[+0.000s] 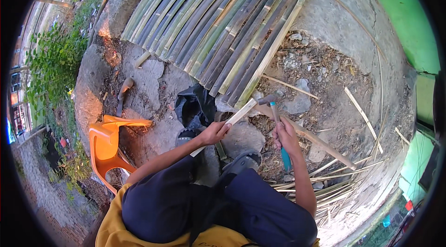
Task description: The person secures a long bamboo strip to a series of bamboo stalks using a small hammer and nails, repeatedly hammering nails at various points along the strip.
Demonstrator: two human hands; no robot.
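Note:
My left hand (215, 133) is closed around a pale split bamboo strip (242, 111), which slants up and to the right. In my right hand (286, 138) is a hammer (285, 158) with a teal grip, held upright with its head close to the strip's upper end. Whether the head touches the strip I cannot tell. Just beyond lies a row of split bamboo slats (218, 24), side by side, green and dark. A round wooden pole (320, 142) runs from near the strip's end to the lower right.
An orange plastic chair (106, 142) stands at my left, with a wooden-handled blade (124, 90) beyond it. A black plastic bag (196, 104) lies before my feet. Thin bamboo strips (334, 191) are heaped at my right, near the concrete edge. Rubble and chips cover the soil.

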